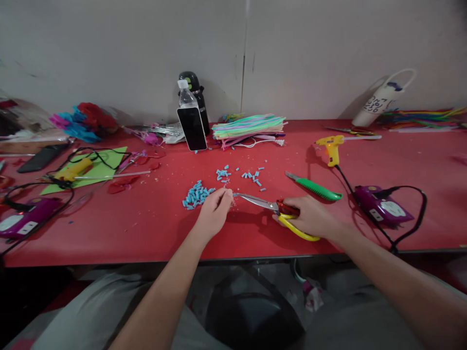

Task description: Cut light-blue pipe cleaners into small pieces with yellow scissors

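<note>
My right hand (308, 214) is wrapped round the handles of scissors (260, 201) with one red and one yellow loop, the blades pointing left. The blade tips reach the fingertips of my left hand (216, 209), which is closed in a pinch. Whatever it holds is too small to name. A pile of short blue pieces (196, 195) lies just left of my left hand. More blue pieces (251, 176) are scattered beyond the blades on the red table (146, 233).
A green cutter (318, 188) and a yellow glue gun (331, 148) lie at the right, near a purple box (383, 206) with cables. Behind are a phone (192, 129) leaning on a bottle and pipe cleaners (248, 129). Green paper (104, 165) lies left.
</note>
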A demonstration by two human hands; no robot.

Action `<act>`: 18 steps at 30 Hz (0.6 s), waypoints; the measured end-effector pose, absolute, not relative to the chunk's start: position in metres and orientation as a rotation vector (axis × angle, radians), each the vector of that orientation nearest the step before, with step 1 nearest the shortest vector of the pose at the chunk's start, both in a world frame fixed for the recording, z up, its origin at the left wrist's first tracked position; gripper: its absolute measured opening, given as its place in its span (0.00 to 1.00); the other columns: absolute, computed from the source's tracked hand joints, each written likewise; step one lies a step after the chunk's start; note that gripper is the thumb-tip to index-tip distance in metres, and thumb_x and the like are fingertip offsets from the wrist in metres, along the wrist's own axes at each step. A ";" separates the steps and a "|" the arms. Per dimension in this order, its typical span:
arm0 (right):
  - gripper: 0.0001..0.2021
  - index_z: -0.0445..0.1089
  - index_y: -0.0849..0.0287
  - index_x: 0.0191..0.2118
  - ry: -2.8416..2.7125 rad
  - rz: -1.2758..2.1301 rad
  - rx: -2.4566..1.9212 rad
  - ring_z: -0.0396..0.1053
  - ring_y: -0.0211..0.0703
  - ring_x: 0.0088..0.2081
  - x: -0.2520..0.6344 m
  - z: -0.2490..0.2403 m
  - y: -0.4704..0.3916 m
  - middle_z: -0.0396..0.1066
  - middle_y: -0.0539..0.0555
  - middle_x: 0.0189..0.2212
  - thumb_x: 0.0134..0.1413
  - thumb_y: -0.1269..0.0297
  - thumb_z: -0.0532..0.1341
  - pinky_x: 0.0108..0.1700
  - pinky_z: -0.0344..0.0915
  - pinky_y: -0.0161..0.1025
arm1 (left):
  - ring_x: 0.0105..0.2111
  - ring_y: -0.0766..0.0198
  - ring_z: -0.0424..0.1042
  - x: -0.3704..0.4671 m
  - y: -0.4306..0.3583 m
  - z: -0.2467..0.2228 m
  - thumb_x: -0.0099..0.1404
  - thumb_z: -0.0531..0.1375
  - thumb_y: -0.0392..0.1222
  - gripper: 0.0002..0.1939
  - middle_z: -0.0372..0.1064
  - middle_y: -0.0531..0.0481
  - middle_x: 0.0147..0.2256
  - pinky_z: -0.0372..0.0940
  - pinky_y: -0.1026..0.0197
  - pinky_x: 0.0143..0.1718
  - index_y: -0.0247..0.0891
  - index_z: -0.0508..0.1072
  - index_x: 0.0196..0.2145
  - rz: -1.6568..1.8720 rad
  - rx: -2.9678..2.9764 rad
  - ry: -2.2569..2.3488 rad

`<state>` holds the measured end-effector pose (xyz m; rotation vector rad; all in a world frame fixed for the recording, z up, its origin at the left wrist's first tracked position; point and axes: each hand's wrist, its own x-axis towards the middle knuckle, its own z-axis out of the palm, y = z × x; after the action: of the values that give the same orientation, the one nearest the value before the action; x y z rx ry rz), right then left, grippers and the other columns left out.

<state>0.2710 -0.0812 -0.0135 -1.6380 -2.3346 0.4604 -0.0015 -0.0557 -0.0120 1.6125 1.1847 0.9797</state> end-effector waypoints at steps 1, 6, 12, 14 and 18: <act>0.17 0.63 0.57 0.25 -2.335 0.461 -1.642 0.56 0.36 0.23 0.271 -0.013 -0.081 0.65 0.50 0.21 0.53 0.48 0.58 0.26 0.47 0.35 | 0.22 0.70 0.52 -0.001 -0.056 -0.011 0.70 0.49 0.50 0.18 0.52 0.56 0.22 0.50 0.65 0.23 0.38 0.58 0.25 0.974 1.618 1.191; 0.18 0.64 0.57 0.25 -2.340 0.471 -1.655 0.56 0.36 0.23 0.271 -0.013 -0.081 0.65 0.50 0.20 0.53 0.47 0.58 0.26 0.47 0.35 | 0.22 0.70 0.53 -0.001 -0.057 -0.008 0.70 0.49 0.51 0.18 0.53 0.56 0.22 0.51 0.66 0.23 0.38 0.60 0.26 0.963 1.625 1.202; 0.16 0.65 0.57 0.24 -2.317 0.446 -1.690 0.57 0.37 0.23 0.270 -0.015 -0.081 0.66 0.51 0.21 0.51 0.50 0.59 0.26 0.47 0.35 | 0.21 0.70 0.54 -0.001 -0.057 -0.009 0.70 0.49 0.51 0.18 0.54 0.56 0.21 0.52 0.66 0.23 0.38 0.61 0.26 0.973 1.634 1.193; 0.16 0.65 0.57 0.23 -2.305 0.425 -1.698 0.56 0.36 0.23 0.269 -0.015 -0.081 0.66 0.51 0.21 0.51 0.50 0.59 0.26 0.47 0.35 | 0.21 0.70 0.54 -0.001 -0.056 -0.010 0.70 0.49 0.51 0.18 0.54 0.56 0.21 0.52 0.66 0.23 0.38 0.61 0.26 0.976 1.632 1.191; 0.17 0.62 0.57 0.24 -2.250 0.439 -1.688 0.55 0.36 0.22 0.269 -0.013 -0.084 0.63 0.49 0.20 0.51 0.49 0.59 0.25 0.47 0.36 | 0.21 0.70 0.55 -0.002 -0.055 -0.011 0.70 0.49 0.51 0.19 0.54 0.56 0.21 0.52 0.65 0.24 0.38 0.61 0.26 0.983 1.643 1.204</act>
<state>0.2689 -0.0845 -0.0134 -1.6878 -2.2503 0.4388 -0.0015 -0.0554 -0.0107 1.6428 1.2038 0.9830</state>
